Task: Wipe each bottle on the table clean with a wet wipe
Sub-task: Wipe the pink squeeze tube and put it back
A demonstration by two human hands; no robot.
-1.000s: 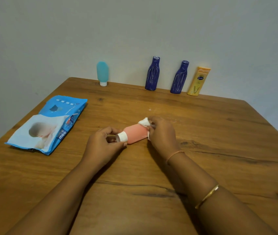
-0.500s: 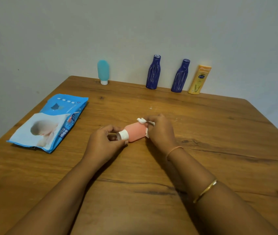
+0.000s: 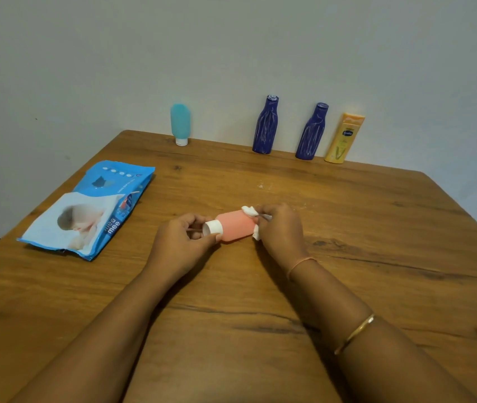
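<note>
- Plain pale wall [image 3: 231,53] fills the background, bare and evenly lit.
- Against it stands a wooden table [image 3: 377,228], warm brown with dark grain streaks and a few knots; a small white smudge [image 3: 263,186] marks the top beyond the hands.
- Along the far edge, touching or just off the wall, stand a teal tube [image 3: 179,120] on its white cap, a first dark blue bottle [image 3: 265,126], a second dark blue bottle [image 3: 311,132] and a yellow lotion bottle [image 3: 345,138].
- A blue pack of wipes [image 3: 92,207] lies flat on the left.
- At mid-table a pink bottle [image 3: 236,228] lies on its side, white cap [image 3: 212,228] pointing left.
- The left hand [image 3: 177,245] pinches that cap.
- The right hand [image 3: 282,231] clasps a wet wipe [image 3: 249,211] around the bottle's other end.
</note>
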